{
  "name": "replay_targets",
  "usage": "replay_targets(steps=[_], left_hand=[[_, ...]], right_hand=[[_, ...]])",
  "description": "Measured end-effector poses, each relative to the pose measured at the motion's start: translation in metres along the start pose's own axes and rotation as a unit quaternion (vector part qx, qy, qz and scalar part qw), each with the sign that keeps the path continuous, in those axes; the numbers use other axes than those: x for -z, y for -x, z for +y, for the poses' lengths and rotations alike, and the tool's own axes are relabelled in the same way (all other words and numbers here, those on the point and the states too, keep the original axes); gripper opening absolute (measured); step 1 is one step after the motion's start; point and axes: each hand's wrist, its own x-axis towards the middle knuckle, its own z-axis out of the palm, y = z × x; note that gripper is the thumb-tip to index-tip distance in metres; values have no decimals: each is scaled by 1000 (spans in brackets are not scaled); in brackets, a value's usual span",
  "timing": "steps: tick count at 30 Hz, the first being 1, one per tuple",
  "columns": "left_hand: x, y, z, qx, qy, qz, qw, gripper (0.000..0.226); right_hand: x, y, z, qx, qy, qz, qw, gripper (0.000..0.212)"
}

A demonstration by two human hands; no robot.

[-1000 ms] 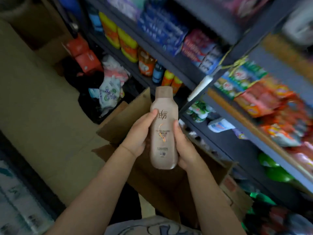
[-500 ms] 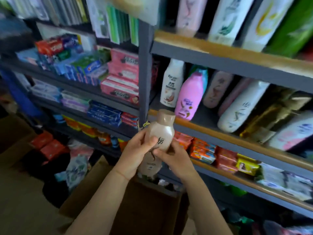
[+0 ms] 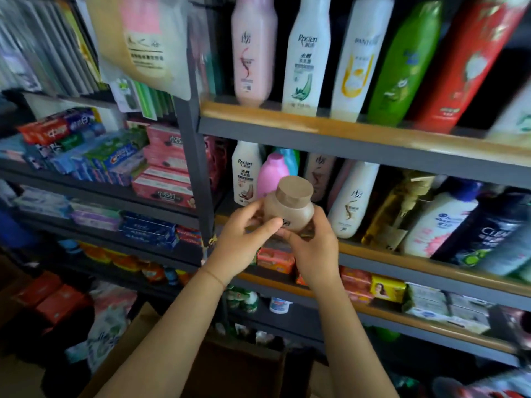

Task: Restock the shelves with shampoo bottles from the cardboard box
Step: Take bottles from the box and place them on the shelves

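Note:
A beige-brown shampoo bottle with a flat round cap is held up in front of the middle shelf, cap tilted toward the camera. My left hand grips its left side and my right hand grips its right side, fingers curled round the body. The lower part of the bottle is hidden behind my hands. The open cardboard box sits on the floor below my forearms.
The middle shelf holds white, pink, amber and dark bottles. The upper shelf carries tall pink, white, green and red bottles. Toothpaste boxes fill the left rack. Soap packs lie on the shelf below.
Both hands have lifted the bottle from above the box up to the middle shelf, and the view has swung upward toward the shelves.

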Motion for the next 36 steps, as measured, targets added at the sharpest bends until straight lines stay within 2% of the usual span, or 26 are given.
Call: replay_targets(steps=[4, 10, 16, 22, 27, 32, 36], left_hand=[[-28, -18, 6, -38, -22, 8, 999, 37], [-58, -51, -1, -23, -72, 67, 995, 34], [-68, -76, -7, 10, -155, 56, 986, 42], [-80, -86, -9, 48, -153, 16, 987, 59], [-86, -87, -13, 63, -151, 9, 986, 60], [-83, -80, -14, 52, -126, 2, 991, 64], [-80, -70, -18, 53, -82, 40, 994, 64]], right_hand=[[21, -20, 4, 13, 45, 46, 998, 56], [28, -49, 23, -45, 91, 61, 993, 52], [24, -66, 40, -77, 160, 62, 982, 56], [23, -75, 36, -88, 261, 44, 960, 46], [24, -83, 31, -110, 332, 7, 937, 38], [26, -79, 38, -108, 330, 8, 938, 39], [25, -74, 43, -108, 285, 29, 952, 46]])
